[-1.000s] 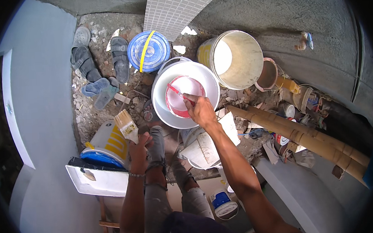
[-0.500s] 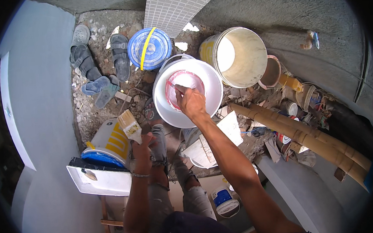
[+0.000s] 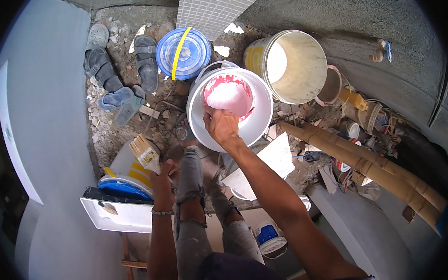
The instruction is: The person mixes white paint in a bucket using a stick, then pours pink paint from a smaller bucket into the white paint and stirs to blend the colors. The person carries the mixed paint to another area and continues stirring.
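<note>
My left hand [image 3: 164,179] is wrapped around the handle of a wide flat paintbrush [image 3: 145,152], its pale bristles pointing up and left. Ahead of me is a white bucket [image 3: 264,102] with its handle folded to the far side. Within that bucket sits a small red tub [image 3: 226,81], its inside coated with whitish-pink paint. My right hand [image 3: 223,128] has its fingers closed at the tub's near-left rim. The tub leans, so its far inner wall shows. The right fingertips are partly hidden.
A blue-lidded pail [image 3: 185,58] and a large empty-looking bucket [image 3: 301,67] stand beyond. Sandals [image 3: 145,63] lie on the rubble at left. Bamboo poles [image 3: 359,166] cross the right side. A white tray [image 3: 119,216] rests by a tipped yellow-marked bucket [image 3: 129,168].
The small tub has tilted and moved to the bucket's far side. My right hand has shifted from inside the tub to its near rim. My left hand with the brush moved slightly left.
</note>
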### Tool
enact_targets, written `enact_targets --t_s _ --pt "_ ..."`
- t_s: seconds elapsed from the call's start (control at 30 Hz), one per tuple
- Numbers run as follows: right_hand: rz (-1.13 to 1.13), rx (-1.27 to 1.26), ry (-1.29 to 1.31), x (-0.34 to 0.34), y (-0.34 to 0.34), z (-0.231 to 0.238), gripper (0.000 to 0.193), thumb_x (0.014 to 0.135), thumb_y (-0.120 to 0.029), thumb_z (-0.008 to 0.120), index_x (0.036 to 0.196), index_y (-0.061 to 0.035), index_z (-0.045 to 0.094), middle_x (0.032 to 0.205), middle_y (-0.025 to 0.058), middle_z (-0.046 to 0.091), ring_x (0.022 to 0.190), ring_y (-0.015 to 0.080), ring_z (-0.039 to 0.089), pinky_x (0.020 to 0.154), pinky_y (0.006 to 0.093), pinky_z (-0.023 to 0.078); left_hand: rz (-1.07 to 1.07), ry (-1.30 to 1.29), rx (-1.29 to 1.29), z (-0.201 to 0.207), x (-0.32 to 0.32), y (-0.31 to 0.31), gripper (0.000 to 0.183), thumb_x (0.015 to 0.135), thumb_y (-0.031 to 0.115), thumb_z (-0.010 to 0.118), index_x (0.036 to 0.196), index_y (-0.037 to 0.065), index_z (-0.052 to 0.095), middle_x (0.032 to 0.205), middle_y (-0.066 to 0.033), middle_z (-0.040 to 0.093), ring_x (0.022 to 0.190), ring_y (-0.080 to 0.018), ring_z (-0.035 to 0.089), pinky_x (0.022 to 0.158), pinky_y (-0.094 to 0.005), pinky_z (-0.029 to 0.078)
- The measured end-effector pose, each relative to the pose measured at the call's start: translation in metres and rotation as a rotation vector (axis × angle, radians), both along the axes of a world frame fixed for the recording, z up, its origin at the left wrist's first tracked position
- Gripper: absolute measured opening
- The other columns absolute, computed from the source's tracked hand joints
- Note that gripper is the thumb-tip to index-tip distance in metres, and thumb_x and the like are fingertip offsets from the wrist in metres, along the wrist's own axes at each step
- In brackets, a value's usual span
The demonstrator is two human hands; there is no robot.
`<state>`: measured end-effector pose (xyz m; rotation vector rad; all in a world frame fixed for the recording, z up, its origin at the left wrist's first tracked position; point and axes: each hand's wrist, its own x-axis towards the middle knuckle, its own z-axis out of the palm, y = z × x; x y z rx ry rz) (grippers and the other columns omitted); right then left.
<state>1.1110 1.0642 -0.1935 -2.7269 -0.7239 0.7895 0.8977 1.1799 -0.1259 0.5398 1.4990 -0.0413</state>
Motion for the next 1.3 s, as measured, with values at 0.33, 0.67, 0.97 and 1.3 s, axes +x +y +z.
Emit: enact_targets --t_s 0.33,0.67,0.97,1.3 --pt "0.013 0.051 0.020 0.012 0.002 -0.008 0.027 0.091 -0.025 0.058 0.111 -0.0158 0.074 0.076 0.0162 0.071 0.079 0.0358 0.069 0.080 0.0492 0.051 0.043 -0.003 0.015 -0.008 0.000 -0.011 0.018 0.087 0.014 0.073 0.094 0.007 0.058 0.085 -0.0042 0.064 0.076 -0.0137 0.065 0.068 -0.0280 0.055" --pt "0.095 -0.037 0.114 0.008 0.005 -0.012 0.027 0.089 -0.026 0.058 0.108 -0.0170 0.075 0.083 0.0182 0.071 0.082 0.0343 0.069 0.085 0.0472 0.050 0.015 0.045 0.036 -0.010 0.004 -0.003 0.021 0.087 0.014 0.073 0.099 0.004 0.060 0.089 -0.0049 0.064 0.080 -0.0150 0.065 0.068 -0.0287 0.055" --pt "0.218 -0.014 0.104 0.010 -0.006 -0.027 0.026 0.089 -0.028 0.059 0.104 -0.0159 0.076 0.079 0.0164 0.071 0.075 0.0326 0.069 0.085 0.0446 0.048 0.040 0.021 0.062 -0.021 -0.001 0.003 0.022 0.087 0.013 0.073 0.100 0.001 0.061 0.089 -0.0045 0.063 0.080 -0.0144 0.065 0.070 -0.0294 0.055" --pt "0.181 0.027 0.208 0.013 -0.007 -0.033 0.025 0.087 -0.026 0.059 0.100 -0.0159 0.078 0.083 0.0164 0.072 0.080 0.0325 0.069 0.092 0.0481 0.044 0.032 0.048 0.046 -0.023 -0.001 0.000 0.023 0.087 0.014 0.075 0.101 0.002 0.061 0.092 -0.0043 0.064 0.083 -0.0143 0.065 0.071 -0.0305 0.056"
